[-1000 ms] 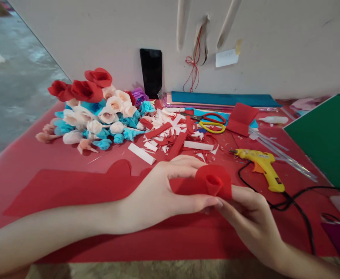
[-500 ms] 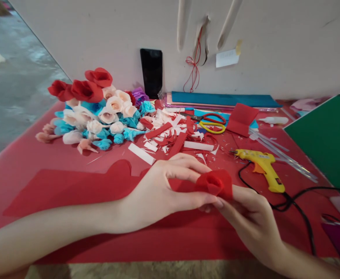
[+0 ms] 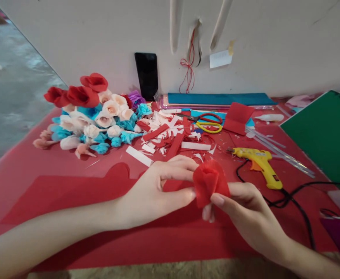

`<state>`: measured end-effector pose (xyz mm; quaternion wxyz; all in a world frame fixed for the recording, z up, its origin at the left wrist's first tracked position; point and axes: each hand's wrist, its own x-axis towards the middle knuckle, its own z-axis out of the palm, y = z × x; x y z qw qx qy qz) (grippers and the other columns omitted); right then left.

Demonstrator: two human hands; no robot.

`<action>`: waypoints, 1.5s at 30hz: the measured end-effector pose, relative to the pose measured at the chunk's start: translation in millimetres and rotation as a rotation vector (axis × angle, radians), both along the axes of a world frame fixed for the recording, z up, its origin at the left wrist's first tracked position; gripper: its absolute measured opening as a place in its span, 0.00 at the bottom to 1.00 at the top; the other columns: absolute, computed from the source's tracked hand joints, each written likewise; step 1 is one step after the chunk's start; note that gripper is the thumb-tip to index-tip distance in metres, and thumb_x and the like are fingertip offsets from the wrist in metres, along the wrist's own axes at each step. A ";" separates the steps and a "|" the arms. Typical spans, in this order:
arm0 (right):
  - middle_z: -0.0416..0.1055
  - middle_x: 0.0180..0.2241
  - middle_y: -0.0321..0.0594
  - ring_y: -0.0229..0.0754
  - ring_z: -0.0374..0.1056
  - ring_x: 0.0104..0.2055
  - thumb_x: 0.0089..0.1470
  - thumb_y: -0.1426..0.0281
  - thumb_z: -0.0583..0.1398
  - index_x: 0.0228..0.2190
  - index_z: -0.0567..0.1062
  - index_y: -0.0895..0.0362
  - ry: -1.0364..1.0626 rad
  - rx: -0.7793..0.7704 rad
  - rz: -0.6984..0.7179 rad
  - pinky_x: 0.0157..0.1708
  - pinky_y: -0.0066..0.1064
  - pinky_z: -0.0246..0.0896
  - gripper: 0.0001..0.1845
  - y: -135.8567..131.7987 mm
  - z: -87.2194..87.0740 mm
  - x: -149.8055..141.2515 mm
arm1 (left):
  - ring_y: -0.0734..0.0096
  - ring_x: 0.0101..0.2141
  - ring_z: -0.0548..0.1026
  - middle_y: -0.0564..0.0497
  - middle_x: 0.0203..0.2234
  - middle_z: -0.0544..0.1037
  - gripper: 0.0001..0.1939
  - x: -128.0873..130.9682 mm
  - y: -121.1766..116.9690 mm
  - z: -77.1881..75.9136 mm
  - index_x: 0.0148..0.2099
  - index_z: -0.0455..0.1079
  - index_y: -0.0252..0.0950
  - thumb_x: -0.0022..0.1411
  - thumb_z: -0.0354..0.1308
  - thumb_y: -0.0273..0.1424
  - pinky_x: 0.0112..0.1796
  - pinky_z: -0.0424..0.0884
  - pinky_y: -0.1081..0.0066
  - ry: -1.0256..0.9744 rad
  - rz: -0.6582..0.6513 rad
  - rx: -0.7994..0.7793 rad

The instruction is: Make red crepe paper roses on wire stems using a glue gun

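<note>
A red paper flower (image 3: 209, 178) with curled petals is held between my two hands above the front of the table. My left hand (image 3: 158, 190) has its thumb and fingers closed on the flower's left side. My right hand (image 3: 249, 211) pinches the petals at the lower right, thumb in front and fingers behind. The flower's base is hidden by the fingers. Beneath my left forearm lies a flat red paper sheet (image 3: 56, 193), and a rounded red petal piece (image 3: 117, 172) sits at its upper edge.
Finished paper flowers (image 3: 94, 112) are heaped at the left. Paper scraps (image 3: 170, 133), scissors (image 3: 209, 126) and a folded red paper piece (image 3: 238, 118) lie behind my hands. Right of these are a yellow glue gun (image 3: 258, 161) with black cord, clear glue sticks (image 3: 280, 149) and a green board (image 3: 321, 135). A phone (image 3: 147, 75) leans on the wall.
The red flower has turned and tipped up, showing more of its outer petals. My thumbs have moved apart, the right one now pressing a petal's front. The view has shifted slightly.
</note>
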<state>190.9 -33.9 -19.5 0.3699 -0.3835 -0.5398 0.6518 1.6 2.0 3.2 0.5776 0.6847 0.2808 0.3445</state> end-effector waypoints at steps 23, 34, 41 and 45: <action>0.73 0.28 0.37 0.30 0.66 0.29 0.57 0.71 0.55 0.29 0.76 0.58 0.123 -0.017 0.098 0.32 0.21 0.61 0.11 -0.3 -3.4 0.5 | 0.73 0.39 0.70 0.50 0.34 0.77 0.04 4.0 -2.8 -2.6 0.32 0.76 0.34 0.56 0.59 0.25 0.44 0.65 0.74 0.022 0.027 -0.052; 0.71 0.23 0.37 0.32 0.65 0.26 0.56 0.70 0.56 0.26 0.76 0.59 0.000 0.096 0.078 0.28 0.22 0.60 0.11 1.6 7.7 1.6 | 0.71 0.34 0.68 0.50 0.27 0.75 0.02 2.0 4.4 -7.9 0.31 0.75 0.34 0.53 0.61 0.26 0.40 0.65 0.70 0.041 -0.022 0.039; 0.70 0.23 0.36 0.34 0.64 0.26 0.55 0.70 0.56 0.24 0.74 0.60 -0.303 0.235 0.176 0.27 0.24 0.58 0.12 6.6 19.5 7.2 | 0.72 0.30 0.65 0.50 0.24 0.75 0.03 -3.5 14.3 -6.4 0.31 0.72 0.30 0.51 0.62 0.24 0.42 0.66 0.67 0.087 -0.139 0.347; 0.68 0.20 0.36 0.34 0.61 0.23 0.55 0.68 0.55 0.24 0.74 0.60 -0.486 0.349 0.197 0.23 0.25 0.55 0.13 6.6 21.4 9.2 | 0.72 0.32 0.67 0.49 0.25 0.75 0.02 -4.1 15.0 -3.1 0.33 0.71 0.28 0.54 0.59 0.23 0.45 0.64 0.67 0.186 -0.154 0.568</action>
